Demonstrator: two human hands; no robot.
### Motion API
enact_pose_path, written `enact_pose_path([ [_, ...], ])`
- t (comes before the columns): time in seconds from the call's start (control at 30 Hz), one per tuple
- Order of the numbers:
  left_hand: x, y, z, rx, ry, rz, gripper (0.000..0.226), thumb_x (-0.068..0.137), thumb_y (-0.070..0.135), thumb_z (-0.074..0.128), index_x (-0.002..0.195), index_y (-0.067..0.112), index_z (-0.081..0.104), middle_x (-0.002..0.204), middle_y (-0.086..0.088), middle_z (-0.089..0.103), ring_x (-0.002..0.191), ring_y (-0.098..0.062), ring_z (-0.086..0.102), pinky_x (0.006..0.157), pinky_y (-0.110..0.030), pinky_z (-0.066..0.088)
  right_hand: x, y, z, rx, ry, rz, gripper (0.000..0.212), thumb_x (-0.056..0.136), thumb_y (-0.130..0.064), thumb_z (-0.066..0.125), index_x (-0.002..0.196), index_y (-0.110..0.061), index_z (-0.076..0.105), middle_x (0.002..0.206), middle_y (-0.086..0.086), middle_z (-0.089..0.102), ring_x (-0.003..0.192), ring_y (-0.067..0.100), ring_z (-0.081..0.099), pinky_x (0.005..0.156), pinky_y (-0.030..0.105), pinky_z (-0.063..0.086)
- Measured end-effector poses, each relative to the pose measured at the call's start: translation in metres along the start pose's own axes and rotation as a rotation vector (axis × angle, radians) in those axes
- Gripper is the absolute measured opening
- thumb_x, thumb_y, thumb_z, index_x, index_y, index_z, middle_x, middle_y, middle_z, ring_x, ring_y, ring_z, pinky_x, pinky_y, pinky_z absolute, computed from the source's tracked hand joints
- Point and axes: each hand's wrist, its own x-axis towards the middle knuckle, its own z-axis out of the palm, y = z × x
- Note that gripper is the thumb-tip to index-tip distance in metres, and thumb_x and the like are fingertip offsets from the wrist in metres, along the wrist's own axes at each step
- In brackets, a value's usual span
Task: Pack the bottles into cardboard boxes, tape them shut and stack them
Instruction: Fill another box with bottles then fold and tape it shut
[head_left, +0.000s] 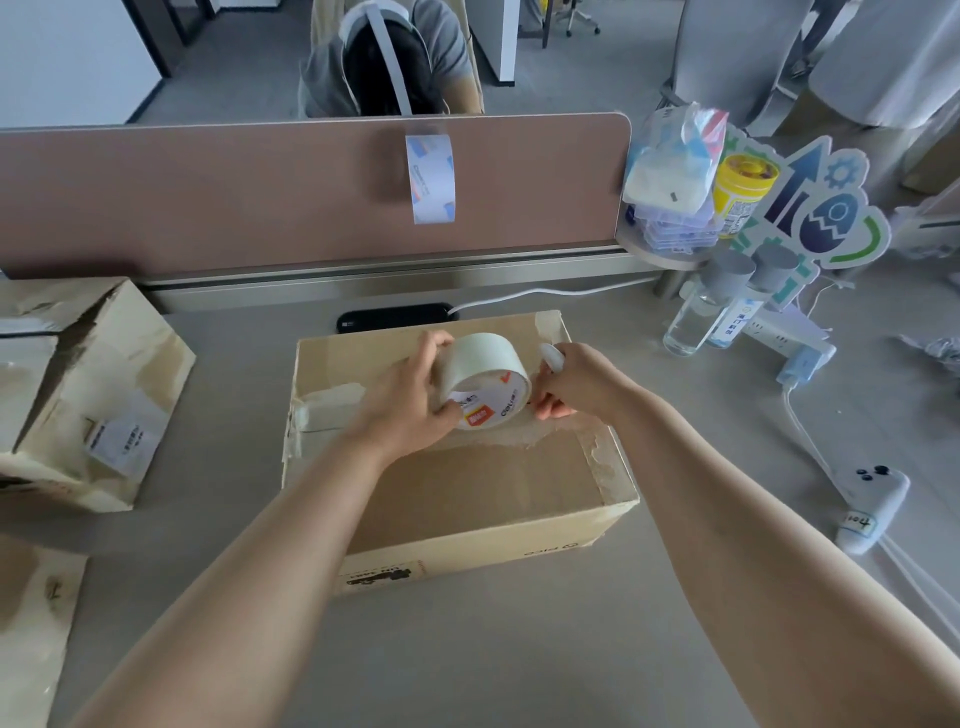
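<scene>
Grip of left hand (410, 400) round whitish roll of packing tape (485, 382) mid-frame, right hand (576, 382) pinching its right rim, just above left-right seam of closed brown cardboard box (493, 488).

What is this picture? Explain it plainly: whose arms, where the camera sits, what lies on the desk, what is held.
There is no machine here. These are a person's two bare arms, filmed by one wide-angle camera worn on that person's head, looking forward and down. The left hand grips a wide roll of pale tape. The right hand holds a small white object that I cannot identify, with its fingertips at the roll's edge. Below the hands, a brown cardboard box with its flaps down sits on the grey desk. A second, worn cardboard box stands to the left. Two clear plastic bottles with grey caps stand to the right.
</scene>
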Motion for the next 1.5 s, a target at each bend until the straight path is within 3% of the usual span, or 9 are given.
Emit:
enact_pose_path([
  [0.17,-0.011,-0.021,-0.029,0.076,0.075,0.117,0.059,0.063,0.044,0.043,0.121,0.034,0.040,0.084,0.002,0.059,0.073,-0.018,0.054,0.070,-0.022,0.038,-0.001,0.001,0.001,-0.022,0.024,-0.034,0.009,0.085,-0.001,0.047,0.081,-0.007,0.052,0.077,0.021,0.072,0.064,0.026,0.060,0.071,0.036,0.056],
  [0.4,-0.016,-0.021,-0.022,-0.012,0.123,0.166,0.066,0.073,0.046,0.051,0.134,0.021,0.047,0.115,0.002,0.063,0.096,-0.020,0.060,0.086,-0.028,0.048,-0.003,-0.010,0.008,0.129,-0.077,-0.032,0.015,0.088,0.002,0.052,0.084,-0.011,0.045,0.066,0.015,0.067,0.064,0.025,0.066,0.081,0.038,0.058],
  [0.57,-0.023,-0.021,-0.015,-0.105,-0.019,-0.014,0.085,0.057,0.062,0.058,0.134,0.030,0.039,0.106,0.011,0.056,0.089,-0.006,0.058,0.079,-0.021,0.044,-0.002,-0.026,0.023,0.107,-0.150,-0.056,0.032,0.078,0.014,0.061,0.104,-0.003,0.056,0.085,0.012,0.067,0.064,0.016,0.069,0.057,0.021,0.058],
  [0.77,-0.018,-0.023,-0.011,-0.087,-0.062,-0.008,0.077,0.055,0.063,0.056,0.116,0.017,0.054,0.100,0.009,0.061,0.086,-0.008,0.058,0.070,-0.013,0.041,-0.003,-0.023,0.021,0.108,-0.181,-0.070,0.039,0.071,0.017,0.066,0.106,0.001,0.059,0.093,0.012,0.068,0.075,0.018,0.069,0.064,0.023,0.059],
  [0.9,-0.018,-0.024,-0.013,-0.181,-0.081,-0.060,0.069,0.053,0.056,0.063,0.109,0.016,0.056,0.090,0.013,0.062,0.076,0.008,0.057,0.064,-0.009,0.041,0.000,-0.020,0.026,0.089,-0.109,-0.050,0.019,0.085,0.005,0.055,0.104,0.002,0.057,0.089,0.020,0.071,0.071,0.019,0.071,0.074,0.031,0.060],
  [1.03,-0.018,-0.024,-0.017,-0.079,0.001,-0.058,0.060,0.054,0.054,0.047,0.099,0.014,0.055,0.084,0.007,0.060,0.074,-0.012,0.054,0.062,-0.023,0.040,0.000,-0.023,0.026,0.117,-0.079,-0.038,0.011,0.092,-0.010,0.052,0.082,-0.005,0.055,0.064,0.008,0.069,0.056,0.012,0.068,0.064,0.025,0.057],
  [1.13,-0.023,-0.035,-0.037,-0.052,0.070,-0.048,0.056,0.060,0.047,0.042,0.102,0.012,0.050,0.083,-0.002,0.059,0.075,-0.024,0.054,0.065,-0.033,0.043,0.000,-0.024,0.027,0.143,-0.088,-0.025,0.013,0.091,-0.006,0.052,0.078,-0.007,0.054,0.064,0.007,0.067,0.052,0.011,0.066,0.058,0.021,0.054],
  [1.27,-0.030,-0.048,-0.059,0.086,0.094,0.032,0.056,0.063,0.043,0.041,0.114,0.020,0.048,0.080,-0.003,0.058,0.071,-0.021,0.049,0.067,-0.033,0.046,0.001,-0.027,0.028,0.106,-0.069,-0.026,0.009,0.090,-0.005,0.052,0.081,-0.007,0.054,0.067,0.010,0.068,0.052,0.014,0.066,0.052,0.019,0.053],
  [1.5,-0.032,-0.049,-0.056,0.036,0.120,0.090,0.054,0.074,0.045,0.048,0.127,0.034,0.047,0.076,0.009,0.044,0.066,-0.013,0.044,0.067,-0.026,0.041,0.005,-0.037,0.034,-0.120,-0.059,-0.114,0.009,0.086,-0.005,0.052,0.087,-0.010,0.046,0.082,0.023,0.072,0.065,0.029,0.067,0.074,0.036,0.057],
])
